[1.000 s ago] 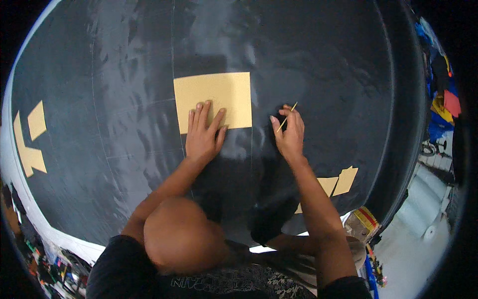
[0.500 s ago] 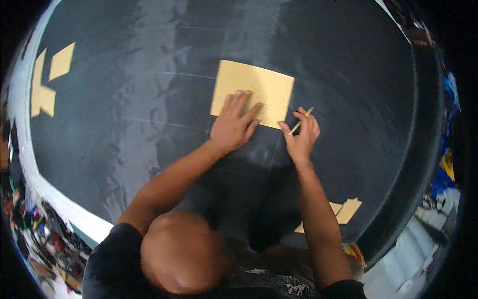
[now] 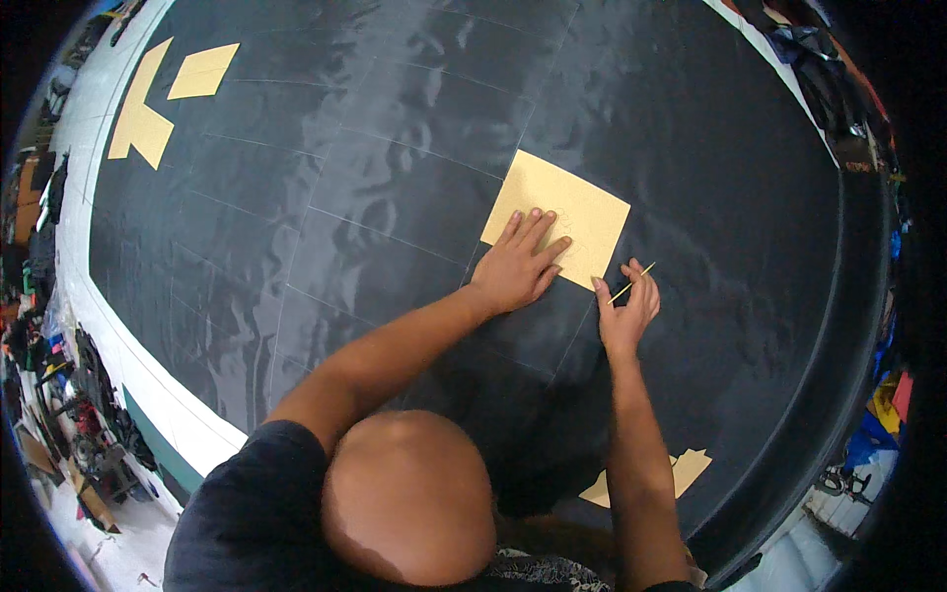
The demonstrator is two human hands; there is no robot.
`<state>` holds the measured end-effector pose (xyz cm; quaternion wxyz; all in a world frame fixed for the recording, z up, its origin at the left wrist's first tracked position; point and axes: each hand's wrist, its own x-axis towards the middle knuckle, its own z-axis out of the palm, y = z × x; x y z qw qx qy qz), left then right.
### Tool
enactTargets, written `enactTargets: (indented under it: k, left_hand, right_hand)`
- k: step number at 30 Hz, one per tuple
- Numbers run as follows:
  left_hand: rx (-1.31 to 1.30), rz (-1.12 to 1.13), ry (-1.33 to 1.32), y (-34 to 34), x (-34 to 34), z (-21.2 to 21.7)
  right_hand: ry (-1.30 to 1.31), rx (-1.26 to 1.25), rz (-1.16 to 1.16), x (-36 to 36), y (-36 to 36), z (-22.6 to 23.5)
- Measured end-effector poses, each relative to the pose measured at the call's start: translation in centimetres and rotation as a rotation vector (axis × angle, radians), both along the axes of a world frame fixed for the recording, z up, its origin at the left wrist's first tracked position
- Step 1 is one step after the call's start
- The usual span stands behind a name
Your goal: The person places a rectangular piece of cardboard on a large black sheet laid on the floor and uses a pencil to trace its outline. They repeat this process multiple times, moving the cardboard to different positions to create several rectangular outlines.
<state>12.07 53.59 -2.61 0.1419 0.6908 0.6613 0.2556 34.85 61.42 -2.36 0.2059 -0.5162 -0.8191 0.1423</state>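
A rectangular yellow card [image 3: 582,202] lies flat on a wide sheet of black material [image 3: 414,148]. My left hand [image 3: 521,264] rests palm down on the card's near left part, fingers spread and holding nothing. Beside the card's near right corner, my right hand [image 3: 629,308] grips a thin pale yellow stick [image 3: 633,282], which looks like a marking pencil. The stick slants up to the right between the fingers. My right thumb touches or almost touches the card's corner; I cannot tell which. Fine pale lines form a grid on the black sheet, some meeting the card's edges.
A notched yellow card [image 3: 143,123] and a smaller four-sided one [image 3: 204,71] lie at the far left. More yellow card pieces [image 3: 691,472] sit near my right forearm, partly hidden. White table edge [image 3: 187,409] shows at left; a dark rolled edge [image 3: 824,385] runs along the right.
The whole view has shifted and turned, so card and hands appear further right and lower. Both hands keep nearly the same places against the card, and the stick stays in my right hand.
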Motion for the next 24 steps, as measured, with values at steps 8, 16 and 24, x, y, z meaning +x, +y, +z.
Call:
enactTargets:
  k: [8,16,24]
  left_hand:
    - [-0.072,-0.014,0.042,-0.28,-0.17,0.45]
    - [-0.054,-0.008,0.003,0.27,0.17,0.33]
    - [-0.042,0.008,0.044,0.01,0.20,0.07]
  right_hand:
    - [0.002,0.011,-0.004,0.07,-0.35,-0.20]
    - [0.000,0.035,-0.023,0.51,-0.15,-0.42]
    - [0.035,-0.023,-0.066,-0.21,0.04,0.26]
